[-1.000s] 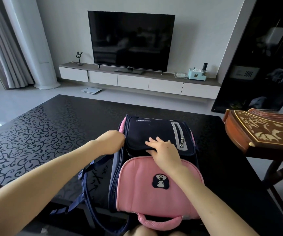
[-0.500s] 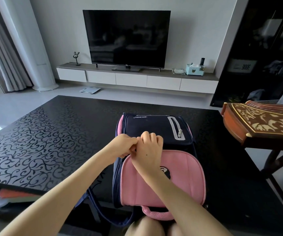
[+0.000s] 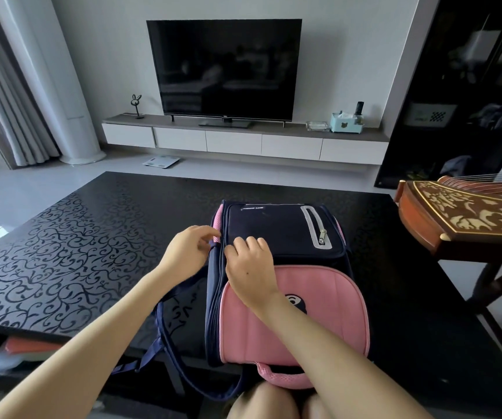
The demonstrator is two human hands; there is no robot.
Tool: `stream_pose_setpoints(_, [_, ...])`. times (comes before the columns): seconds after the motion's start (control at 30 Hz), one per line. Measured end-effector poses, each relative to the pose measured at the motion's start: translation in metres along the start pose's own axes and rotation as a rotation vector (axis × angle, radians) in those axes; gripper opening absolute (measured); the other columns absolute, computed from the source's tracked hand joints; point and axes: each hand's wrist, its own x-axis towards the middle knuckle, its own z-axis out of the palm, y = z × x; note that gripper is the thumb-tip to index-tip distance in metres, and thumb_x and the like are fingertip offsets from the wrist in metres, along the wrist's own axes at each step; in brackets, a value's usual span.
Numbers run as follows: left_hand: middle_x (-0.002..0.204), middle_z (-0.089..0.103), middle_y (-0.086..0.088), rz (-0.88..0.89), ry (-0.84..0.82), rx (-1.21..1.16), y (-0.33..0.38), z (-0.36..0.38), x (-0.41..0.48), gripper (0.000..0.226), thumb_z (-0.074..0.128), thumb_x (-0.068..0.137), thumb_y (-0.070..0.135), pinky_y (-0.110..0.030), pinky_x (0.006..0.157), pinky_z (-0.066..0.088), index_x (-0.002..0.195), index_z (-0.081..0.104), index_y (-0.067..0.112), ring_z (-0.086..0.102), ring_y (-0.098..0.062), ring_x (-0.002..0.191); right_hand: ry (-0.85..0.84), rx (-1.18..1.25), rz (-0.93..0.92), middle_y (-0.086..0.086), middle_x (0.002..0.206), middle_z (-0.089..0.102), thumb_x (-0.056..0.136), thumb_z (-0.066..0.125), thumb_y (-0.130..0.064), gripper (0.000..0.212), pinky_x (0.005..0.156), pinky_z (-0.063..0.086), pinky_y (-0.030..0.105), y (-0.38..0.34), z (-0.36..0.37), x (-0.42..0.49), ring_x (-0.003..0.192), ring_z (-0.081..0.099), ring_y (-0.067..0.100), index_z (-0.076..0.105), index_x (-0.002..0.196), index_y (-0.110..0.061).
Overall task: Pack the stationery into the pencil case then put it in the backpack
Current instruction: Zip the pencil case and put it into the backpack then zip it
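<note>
A navy and pink backpack lies flat on the black patterned table, its pink handle toward me. My left hand is at the bag's left edge, its fingertips pinching a small navy zipper tab there. My right hand lies on top of the bag right beside it. Its fingers are curled and its thumb is at the side seam, holding the edge of the navy panel. No pencil case or stationery is in sight. The bag's side looks closed.
Navy shoulder straps hang off the table's near edge at the left. A wooden zither on a stand is close at the right. Across the floor are a TV on a low cabinet and a scale.
My right hand slid from flat on the bag's top to the left edge beside my left hand. My left hand stayed at that edge and its fingers loosened a little.
</note>
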Motion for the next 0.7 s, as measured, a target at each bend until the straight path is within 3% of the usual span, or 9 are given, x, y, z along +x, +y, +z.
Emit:
stream_pose_setpoints(0.07, [0.122,0.062,-0.006,0.230,-0.029,0.134,-0.002,0.008,-0.001,0.040,0.065,0.077,0.000,-0.037,0.097,0.044,0.113,0.065,0.018,0.055,-0.026,0.115,-0.039,-0.057,0.000,-0.002,0.060,0.052,0.060,0.067,-0.008,0.015,0.053,0.039,0.029,-0.001,-0.001,-0.001,0.055,0.048,0.018,0.055,0.058,-0.018])
stream_pose_setpoints(0.13, [0.123,0.063,-0.006,0.419,-0.070,0.189,0.002,0.016,-0.002,0.034,0.071,0.072,-0.002,-0.044,0.101,0.043,0.102,0.069,0.013,0.046,-0.030,0.127,-0.067,-0.150,-0.029,-0.003,0.065,0.055,0.067,0.062,-0.014,0.009,0.057,0.041,0.028,-0.003,-0.001,-0.001,0.061,0.050,0.017,0.058,0.060,-0.020])
stream_pose_setpoints(0.23, [0.103,0.073,-0.008,0.545,-0.041,0.194,0.010,0.018,0.000,0.024,0.071,0.063,-0.011,-0.046,0.087,0.053,0.075,0.065,0.009,0.055,-0.035,0.117,-0.135,-0.311,-0.164,-0.004,0.075,0.057,0.075,0.046,-0.019,0.020,0.065,0.042,0.027,-0.001,-0.004,-0.004,0.069,0.051,0.015,0.065,0.074,-0.024])
stream_pose_setpoints(0.37, [0.095,0.075,0.003,0.750,0.016,0.377,0.009,0.014,0.004,0.036,0.085,0.053,-0.004,-0.029,0.078,0.055,0.081,0.075,0.015,0.069,-0.022,0.095,-0.151,-0.536,-0.500,-0.004,0.086,0.059,0.083,0.045,-0.030,0.021,0.073,0.040,0.027,0.022,-0.008,-0.012,0.078,0.052,0.015,0.065,0.091,-0.026])
stream_pose_setpoints(0.47, [0.100,0.074,-0.001,0.773,0.019,0.365,0.007,0.016,0.007,0.050,0.083,0.051,-0.012,-0.034,0.075,0.059,0.094,0.074,0.011,0.070,-0.022,0.093,-0.121,-0.616,-0.655,-0.005,0.078,0.058,0.086,0.043,-0.026,0.020,0.068,0.040,0.026,0.044,-0.018,-0.015,0.070,0.050,0.014,0.063,0.084,-0.024])
stream_pose_setpoints(0.57, [0.101,0.073,-0.006,0.795,0.002,0.388,0.004,0.019,0.010,0.050,0.081,0.052,-0.015,-0.040,0.071,0.060,0.097,0.073,0.005,0.070,-0.025,0.092,-0.064,-0.669,-0.707,-0.006,0.071,0.054,0.083,0.035,-0.015,0.027,0.064,0.038,0.026,0.057,-0.024,-0.018,0.065,0.047,0.014,0.060,0.075,-0.022])
stream_pose_setpoints(0.63, [0.100,0.073,-0.007,0.786,-0.003,0.399,0.005,0.019,0.011,0.050,0.081,0.051,-0.016,-0.040,0.069,0.060,0.096,0.073,0.003,0.070,-0.025,0.091,-0.009,-0.681,-0.719,-0.006,0.068,0.053,0.083,0.036,-0.012,0.027,0.061,0.037,0.025,0.060,-0.023,-0.020,0.060,0.046,0.013,0.059,0.071,-0.022])
stream_pose_setpoints(0.7, [0.099,0.074,-0.007,0.759,0.005,0.401,0.004,0.019,0.012,0.051,0.081,0.049,-0.017,-0.041,0.068,0.060,0.096,0.073,0.003,0.070,-0.026,0.089,0.051,-0.616,-0.616,-0.006,0.059,0.053,0.086,0.027,-0.004,0.042,0.052,0.037,0.023,0.060,-0.017,-0.019,0.049,0.045,0.012,0.058,0.066,-0.023])
